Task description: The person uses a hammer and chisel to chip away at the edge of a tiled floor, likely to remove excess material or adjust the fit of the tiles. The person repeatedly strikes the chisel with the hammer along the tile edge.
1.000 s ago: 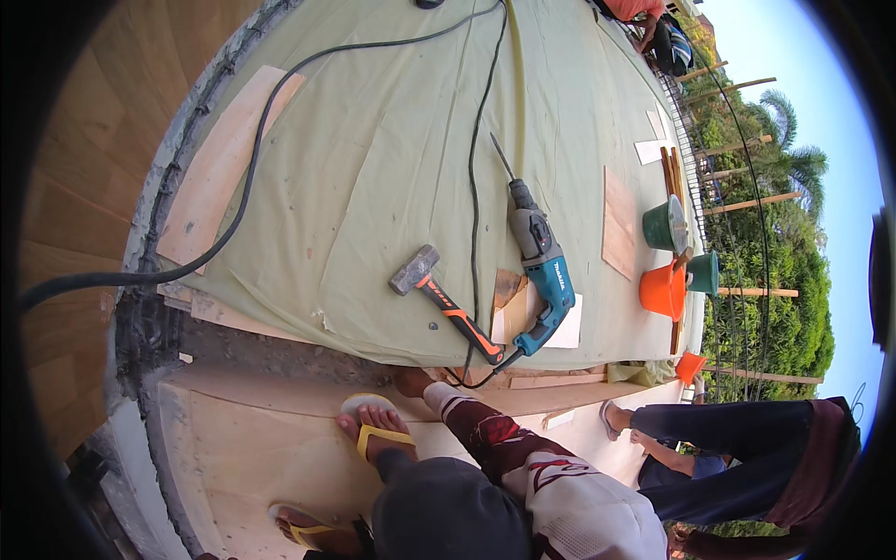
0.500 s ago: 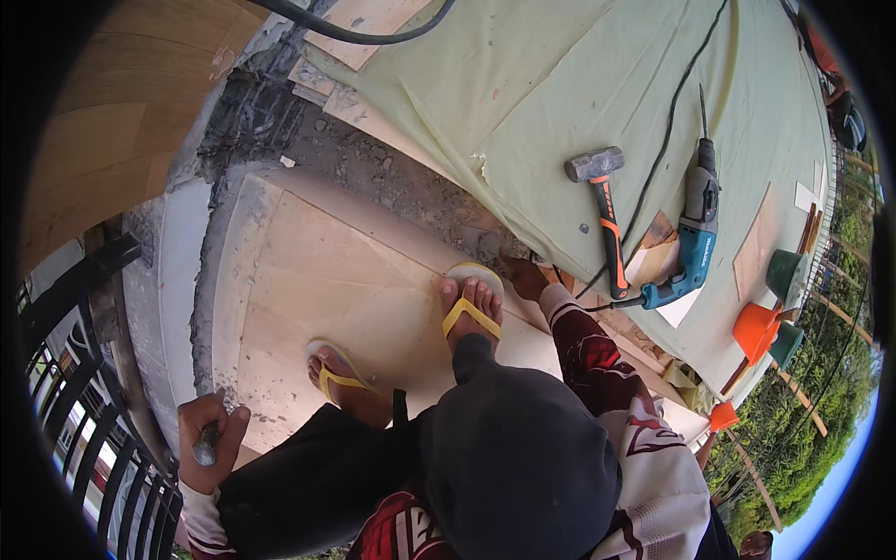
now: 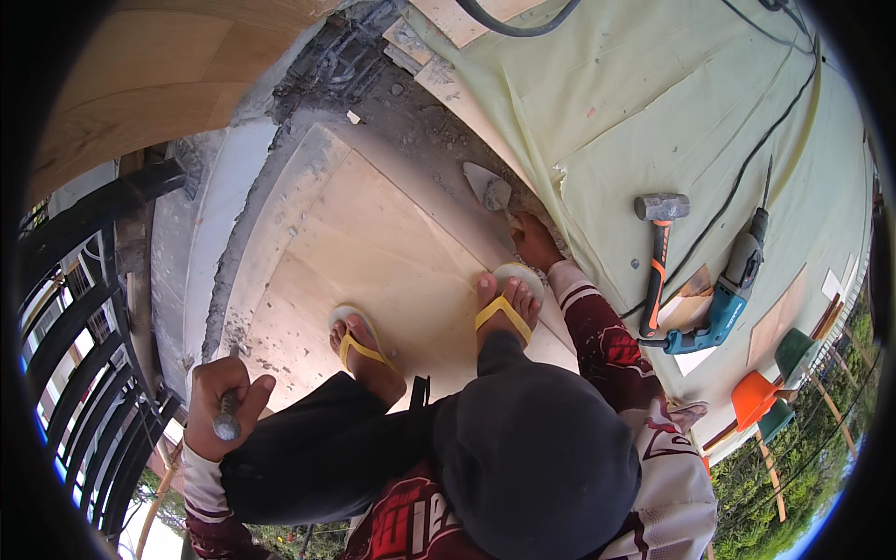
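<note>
My left hand (image 3: 220, 407), closed at the lower left, grips a grey metal rod (image 3: 226, 426) whose round end points toward me. The rod's other end is mostly hidden by my fingers. Farther forward on the right, my right hand (image 3: 538, 245) is closed round the handle of a small trowel (image 3: 489, 187). The trowel's pale, pointed blade lies over the grey rubble-strewn channel (image 3: 411, 140) beside the pale boards (image 3: 373, 243). Both my feet, in yellow-strapped flip-flops (image 3: 510, 317), stand on those boards.
On the right, a sledgehammer (image 3: 659, 252) and a blue-grey power drill (image 3: 723, 308) with a cord lie on a pale green sheet (image 3: 597, 121). Orange (image 3: 752, 399) and green (image 3: 795, 357) containers stand beyond. Black metal railing (image 3: 84, 327) runs along the left.
My right hand has moved forward along the channel, and the trowel blade has come into sight. My left hand still holds the rod. The whole view has shifted.
</note>
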### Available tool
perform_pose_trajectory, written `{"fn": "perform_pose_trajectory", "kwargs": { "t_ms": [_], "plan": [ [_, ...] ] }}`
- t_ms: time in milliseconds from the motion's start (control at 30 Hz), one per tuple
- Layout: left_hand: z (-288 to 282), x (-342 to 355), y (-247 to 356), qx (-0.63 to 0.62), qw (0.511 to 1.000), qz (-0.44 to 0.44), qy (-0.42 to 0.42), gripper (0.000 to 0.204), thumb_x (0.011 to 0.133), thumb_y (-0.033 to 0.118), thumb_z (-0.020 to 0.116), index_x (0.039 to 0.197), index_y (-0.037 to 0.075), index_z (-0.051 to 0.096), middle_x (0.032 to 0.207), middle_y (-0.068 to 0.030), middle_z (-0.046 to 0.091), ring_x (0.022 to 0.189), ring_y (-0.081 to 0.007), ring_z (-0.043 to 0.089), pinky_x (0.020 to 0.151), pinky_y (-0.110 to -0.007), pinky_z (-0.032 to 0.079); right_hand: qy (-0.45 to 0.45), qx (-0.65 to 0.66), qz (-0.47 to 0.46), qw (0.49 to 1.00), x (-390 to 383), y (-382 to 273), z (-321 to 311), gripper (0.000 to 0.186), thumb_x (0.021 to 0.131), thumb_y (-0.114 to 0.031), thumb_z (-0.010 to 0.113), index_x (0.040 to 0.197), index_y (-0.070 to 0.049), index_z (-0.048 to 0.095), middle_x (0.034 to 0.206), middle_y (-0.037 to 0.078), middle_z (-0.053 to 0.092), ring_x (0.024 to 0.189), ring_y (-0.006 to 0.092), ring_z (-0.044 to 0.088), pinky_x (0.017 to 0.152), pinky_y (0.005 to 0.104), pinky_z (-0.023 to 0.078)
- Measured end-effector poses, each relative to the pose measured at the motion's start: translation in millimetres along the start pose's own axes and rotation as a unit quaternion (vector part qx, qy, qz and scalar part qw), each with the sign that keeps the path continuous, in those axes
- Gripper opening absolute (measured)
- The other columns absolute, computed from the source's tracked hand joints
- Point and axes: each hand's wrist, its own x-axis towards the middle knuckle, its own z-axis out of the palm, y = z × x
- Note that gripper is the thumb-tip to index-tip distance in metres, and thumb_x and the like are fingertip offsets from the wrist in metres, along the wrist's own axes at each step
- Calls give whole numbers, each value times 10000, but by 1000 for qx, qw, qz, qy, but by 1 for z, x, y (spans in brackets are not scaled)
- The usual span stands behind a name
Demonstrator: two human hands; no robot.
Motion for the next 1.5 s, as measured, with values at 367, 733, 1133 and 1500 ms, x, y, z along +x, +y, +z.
{"fn": "perform_pose_trajectory", "kwargs": {
  "t_ms": [367, 733, 1133, 1500],
  "plan": [
    [-10, -6, -12, 11, 999, -43, 1, 472, 827, 111, 756, 557, 40, 375, 502, -68, 351, 436, -206, 342, 462, -360, 243, 27, -73, 168, 983, -103, 81, -8, 421, 943, -156, 460, 1320, 12, 546, 1353, 297, 531, 1293, 446, 473, 1115, 469, 344],
    [-9, -13, -7, -7, 999, 8, 48, 458, 798, 62, 774, 575, 48, 375, 513, -58, 357, 448, -221, 370, 477, -372, 271, 80, -47, 1, 996, 59, -33, 3, 436, 892, -166, 541, 1282, 26, 566, 1211, 305, 615, 1145, 455, 580, 998, 471, 454],
    [-8, -31, -31, -18, 998, 4, 59, 380, 811, 27, 755, 652, 42, 410, 529, -59, 382, 447, -214, 391, 484, -358, 317, -31, -223, 87, 970, -81, 32, -31, 268, 951, -219, 515, 960, 14, 648, 1018, 259, 655, 946, 436, 636, 851, 528, 502],
    [-6, -36, -6, -33, 996, -52, 67, 411, 777, 12, 765, 616, 42, 388, 524, -63, 409, 455, -226, 417, 485, -361, 311, 50, -179, 16, 982, 145, -98, 12, 361, 959, -326, 547, 1093, -8, 651, 1087, 276, 668, 1001, 470, 631, 890, 532, 491]
  ]
}}
